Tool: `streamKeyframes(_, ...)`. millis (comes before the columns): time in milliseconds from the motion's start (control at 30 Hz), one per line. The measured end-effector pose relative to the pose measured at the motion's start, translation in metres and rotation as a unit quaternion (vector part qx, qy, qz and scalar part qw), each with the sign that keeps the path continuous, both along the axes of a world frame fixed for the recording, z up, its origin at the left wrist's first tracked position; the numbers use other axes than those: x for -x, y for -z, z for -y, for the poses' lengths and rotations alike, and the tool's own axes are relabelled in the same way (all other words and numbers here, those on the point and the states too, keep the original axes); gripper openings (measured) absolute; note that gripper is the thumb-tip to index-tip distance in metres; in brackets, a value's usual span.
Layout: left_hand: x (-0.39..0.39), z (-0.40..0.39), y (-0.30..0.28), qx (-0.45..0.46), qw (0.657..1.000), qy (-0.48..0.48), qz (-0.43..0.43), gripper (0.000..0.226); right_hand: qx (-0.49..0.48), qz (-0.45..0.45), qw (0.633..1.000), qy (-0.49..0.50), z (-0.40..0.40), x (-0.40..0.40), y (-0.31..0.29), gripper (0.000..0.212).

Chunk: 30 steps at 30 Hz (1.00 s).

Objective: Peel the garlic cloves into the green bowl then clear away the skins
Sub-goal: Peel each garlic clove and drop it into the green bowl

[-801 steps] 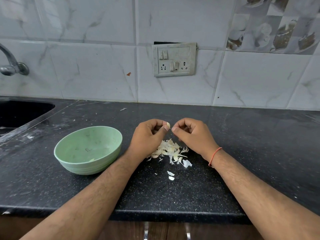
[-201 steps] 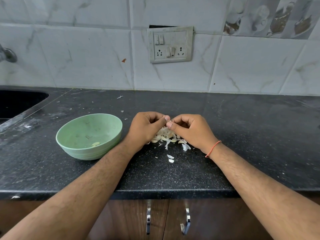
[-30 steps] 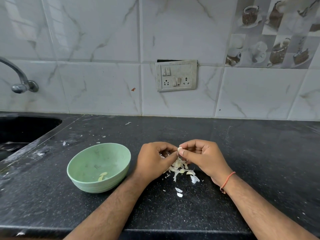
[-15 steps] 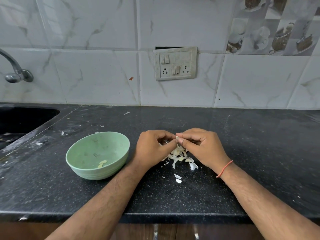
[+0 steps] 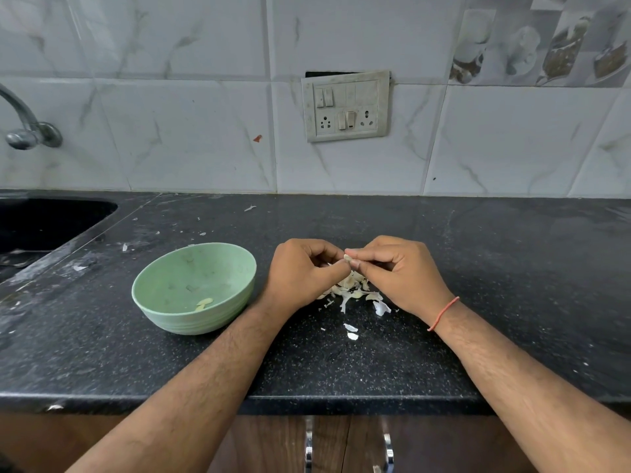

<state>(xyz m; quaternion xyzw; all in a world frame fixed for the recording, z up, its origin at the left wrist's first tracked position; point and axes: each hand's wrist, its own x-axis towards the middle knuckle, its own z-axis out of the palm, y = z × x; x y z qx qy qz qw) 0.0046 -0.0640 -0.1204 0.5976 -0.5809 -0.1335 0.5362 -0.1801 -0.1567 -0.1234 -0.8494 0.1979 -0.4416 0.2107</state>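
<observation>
Black speckled surface (image 5: 512,268) under a marble-tiled wall with a switch plate (image 5: 345,106); sink (image 5: 44,223) cut in at 9 o'clock, tap (image 5: 27,129) above it. Front edge running across at 6 o'clock, cabinet handles below. Green bowl (image 5: 164,274) at 9 o'clock of the hands, just beside the left wrist, holding peeled pieces (image 5: 204,303). Left hand (image 5: 300,276) and right hand (image 5: 399,271) meeting at centre, fingers of both curled and pinching one garlic clove (image 5: 347,257) between the fingertips, above the pile. Skins (image 5: 351,288) heaped under the hands; loose flakes (image 5: 351,331) at 6 o'clock of the heap. Orange thread (image 5: 444,312) on the right wrist. Broad bare stretch from 1 to 4 o'clock; scattered bits toward 10 o'clock.
</observation>
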Motion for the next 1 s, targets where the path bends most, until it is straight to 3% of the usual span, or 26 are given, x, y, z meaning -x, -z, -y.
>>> streamKeyframes(400,0.0025,-0.0004,-0.004,-0.005,1.0,-0.02,0.006,0.004,-0.06,0.015,0.998,-0.013,-0.0002,-0.0018,-0.0002,0.018)
streamKeyframes(733,0.0015,0.002,-0.0045,-0.003,0.999,-0.035,-0.008,0.009,-0.191,0.059,0.979,-0.044,0.002,-0.0014,-0.0008,0.02)
streamKeyframes(1000,-0.0005,0.0038,-0.0038,0.006,0.999,-0.035,-0.036,0.027,-0.242,0.097,0.964,-0.045,-0.0004,-0.0025,-0.0052,0.016)
